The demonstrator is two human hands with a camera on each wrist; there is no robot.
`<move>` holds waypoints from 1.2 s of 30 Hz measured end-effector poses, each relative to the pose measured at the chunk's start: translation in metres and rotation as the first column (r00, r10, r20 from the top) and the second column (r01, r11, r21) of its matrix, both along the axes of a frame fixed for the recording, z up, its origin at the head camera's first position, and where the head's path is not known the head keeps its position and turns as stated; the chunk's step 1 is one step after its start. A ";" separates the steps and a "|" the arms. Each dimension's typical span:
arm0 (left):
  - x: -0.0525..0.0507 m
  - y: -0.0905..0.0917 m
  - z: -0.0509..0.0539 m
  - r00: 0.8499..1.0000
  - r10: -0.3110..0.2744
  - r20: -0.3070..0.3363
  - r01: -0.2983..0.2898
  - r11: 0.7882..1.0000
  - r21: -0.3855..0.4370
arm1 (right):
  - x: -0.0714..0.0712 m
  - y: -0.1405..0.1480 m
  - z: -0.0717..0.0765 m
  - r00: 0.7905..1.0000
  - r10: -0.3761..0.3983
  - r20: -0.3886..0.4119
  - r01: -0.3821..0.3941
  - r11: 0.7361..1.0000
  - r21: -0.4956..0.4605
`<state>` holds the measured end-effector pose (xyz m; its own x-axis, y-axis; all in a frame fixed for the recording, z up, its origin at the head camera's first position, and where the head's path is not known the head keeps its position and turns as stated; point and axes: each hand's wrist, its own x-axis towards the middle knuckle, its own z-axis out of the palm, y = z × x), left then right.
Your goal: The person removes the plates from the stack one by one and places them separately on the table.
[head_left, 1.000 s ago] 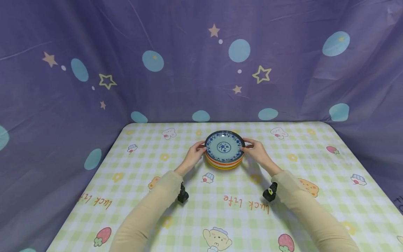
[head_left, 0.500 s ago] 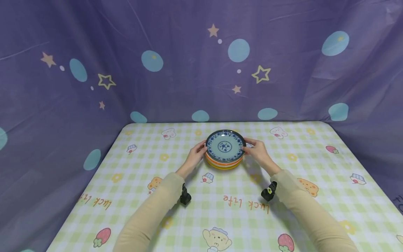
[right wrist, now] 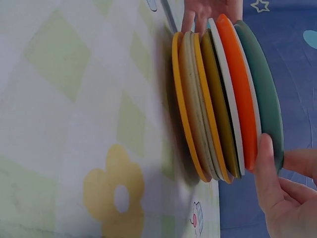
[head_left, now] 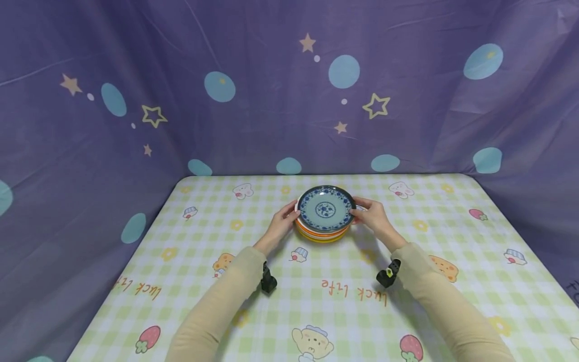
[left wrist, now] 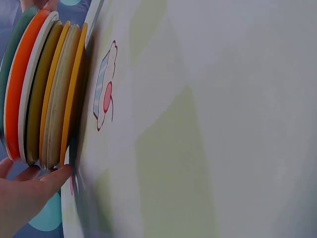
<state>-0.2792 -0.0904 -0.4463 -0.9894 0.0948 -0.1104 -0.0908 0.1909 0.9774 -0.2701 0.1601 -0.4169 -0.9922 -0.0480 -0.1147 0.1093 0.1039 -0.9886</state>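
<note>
A blue-and-white floral plate (head_left: 325, 209) with a dark rim tops a stack of plates (left wrist: 49, 99) on the table. Below it lie an orange plate (right wrist: 242, 99), a white-rimmed one, and several yellow and cream ones. My right hand (head_left: 372, 216) pinches the floral plate's right edge, thumb against its underside in the right wrist view. On the left side, my left hand (head_left: 281, 223) rests its fairly straight fingertips against the rims of the stack. The floral plate sits slightly off-centre to the right, baring a pale rim at the left.
A green-and-white checked tablecloth (head_left: 312, 281) with cartoon prints covers the table. Behind the far edge and along the sides hangs a purple curtain (head_left: 271, 130). Each wrist carries a small black camera (head_left: 268, 281).
The floral plate has slid a little to the right and away over the stack, with my right hand moving along. My left hand has shifted slightly right, staying at the stack's side.
</note>
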 end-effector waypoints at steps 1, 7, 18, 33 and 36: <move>0.000 0.000 0.000 1.000 0.002 0.003 -0.002 1.000 0.011 | 0.000 0.000 0.000 1.000 0.000 0.005 0.000 1.000 -0.008; 0.000 0.000 -0.003 1.000 0.008 0.013 -0.008 0.998 0.065 | 0.002 0.003 0.002 1.000 0.006 0.016 -0.006 1.000 -0.010; -0.002 0.001 -0.005 1.000 0.007 0.026 -0.010 0.990 0.142 | 0.003 0.014 0.006 1.000 0.016 0.015 -0.016 1.000 0.008; -0.003 0.003 -0.007 0.999 0.018 0.048 -0.026 0.983 0.180 | 0.006 0.038 0.013 0.999 0.018 0.038 -0.017 0.999 -0.047; -0.002 0.003 -0.006 0.998 0.026 0.053 -0.035 0.982 0.185 | 0.007 0.044 0.014 0.999 0.015 0.035 -0.014 0.999 -0.048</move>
<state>-0.2816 -0.0870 -0.4523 -0.9857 0.0884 -0.1437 -0.1440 0.0031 0.9896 -0.2631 0.2045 -0.4033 -0.9868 -0.0686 -0.1469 0.1430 0.0588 -0.9880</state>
